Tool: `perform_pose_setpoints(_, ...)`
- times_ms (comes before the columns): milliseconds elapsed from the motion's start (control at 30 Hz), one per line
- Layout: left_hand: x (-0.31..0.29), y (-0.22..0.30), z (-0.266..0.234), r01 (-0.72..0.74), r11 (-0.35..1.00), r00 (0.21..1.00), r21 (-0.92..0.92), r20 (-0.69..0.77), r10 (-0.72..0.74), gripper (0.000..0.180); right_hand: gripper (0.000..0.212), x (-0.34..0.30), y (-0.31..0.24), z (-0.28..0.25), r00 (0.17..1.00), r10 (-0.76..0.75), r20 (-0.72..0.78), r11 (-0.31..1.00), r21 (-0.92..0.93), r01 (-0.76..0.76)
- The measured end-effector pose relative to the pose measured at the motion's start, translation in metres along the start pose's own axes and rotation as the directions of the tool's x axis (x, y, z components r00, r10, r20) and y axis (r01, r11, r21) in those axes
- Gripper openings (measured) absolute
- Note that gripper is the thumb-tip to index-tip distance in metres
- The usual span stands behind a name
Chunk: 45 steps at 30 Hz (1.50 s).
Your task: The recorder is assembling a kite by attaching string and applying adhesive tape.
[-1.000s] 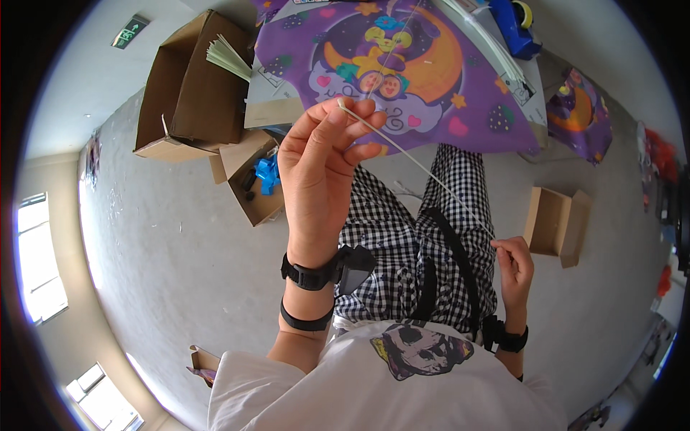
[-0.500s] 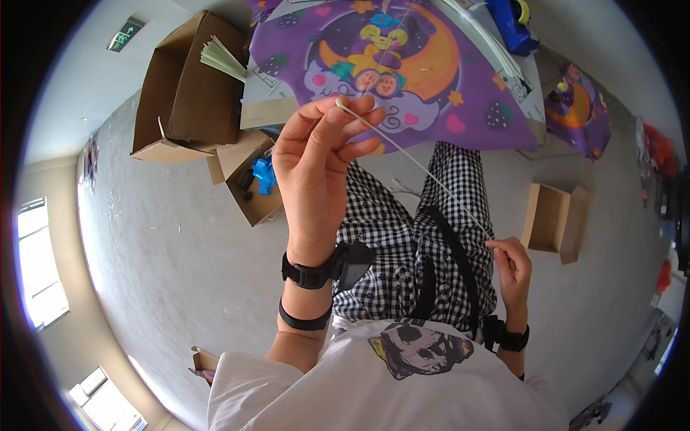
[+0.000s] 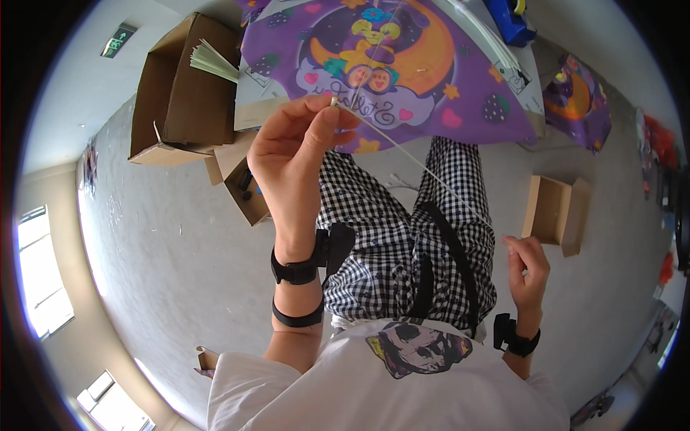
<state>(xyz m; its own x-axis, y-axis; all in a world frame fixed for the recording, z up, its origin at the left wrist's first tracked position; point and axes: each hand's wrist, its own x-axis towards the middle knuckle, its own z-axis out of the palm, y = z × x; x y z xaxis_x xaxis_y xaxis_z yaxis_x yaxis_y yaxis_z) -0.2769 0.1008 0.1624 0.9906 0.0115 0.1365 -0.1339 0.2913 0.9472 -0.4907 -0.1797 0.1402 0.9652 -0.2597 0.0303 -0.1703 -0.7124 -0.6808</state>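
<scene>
My left hand is raised near the near edge of a purple kite, pinching a white string between thumb and fingertips. A small knot or loop of it shows above the thumb. From there one length runs straight down to the right, across my checked trousers, toward the fingertips of my right hand. Those fingers are curled, thumb against forefinger; the string fades out just before them. Another thin strand rises from my left fingertips over the kite. The kite's sheet carries a printed bear, an orange moon and a cloud.
Left of the kite stands a large open carton beside a bundle of pale sticks. A smaller box sits below it, and another open box lies on the floor at right. A blue tape dispenser is at the far right.
My left hand has shifted slightly left with the string. My right hand has moved right and a little down, away from my leg, and the string's line has lengthened toward it.
</scene>
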Motion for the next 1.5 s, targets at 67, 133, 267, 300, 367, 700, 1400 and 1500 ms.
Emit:
perform_pose_setpoints(67, 0.004, 0.003, -0.003, 0.004, 0.996, 1.000, 0.094, 0.007, -0.005, 0.016, 0.021, 0.002, 0.001, -0.006, 0.999, -0.044, -0.028, 0.995, -0.091, 0.041)
perform_pose_setpoints(133, 0.009, 0.003, -0.011, 0.047, 0.997, 0.998, 0.060, 0.044, -0.050, 0.016, 0.021, 0.003, 0.000, -0.011, 0.998, -0.041, -0.041, 0.995, -0.088, 0.038)
perform_pose_setpoints(267, 0.018, 0.001, -0.022, 0.148, 0.988, 0.980, -0.052, 0.139, -0.140, 0.016, 0.023, 0.007, 0.007, -0.013, 0.994, -0.084, -0.063, 0.993, -0.085, 0.078)
perform_pose_setpoints(300, 0.020, 0.000, -0.024, 0.190, 0.976, 0.969, -0.109, 0.178, -0.169, 0.015, 0.023, 0.008, 0.006, -0.013, 0.995, -0.082, -0.062, 0.994, -0.083, 0.077)
perform_pose_setpoints(367, 0.022, -0.003, -0.024, 0.212, 0.963, 0.963, -0.164, 0.201, -0.178, 0.015, 0.023, 0.010, 0.005, -0.015, 0.984, -0.144, -0.101, 0.984, -0.118, 0.132)
perform_pose_setpoints(700, 0.024, -0.016, -0.021, 0.204, 0.961, 0.973, -0.188, 0.150, -0.177, 0.015, 0.020, 0.011, 0.002, -0.016, 0.986, -0.149, -0.074, 0.983, -0.118, 0.140)
perform_pose_setpoints(1400, 0.028, -0.028, -0.009, 0.432, 0.892, 0.865, -0.133, 0.340, -0.369, 0.014, 0.007, 0.019, 0.010, -0.018, 0.977, -0.065, -0.203, 0.998, -0.026, 0.061)
perform_pose_setpoints(1500, 0.020, -0.034, 0.011, 0.432, 0.902, 0.858, -0.003, 0.308, -0.410, 0.015, 0.007, 0.034, -0.001, -0.006, 0.973, -0.123, -0.193, 0.992, 0.008, 0.127)
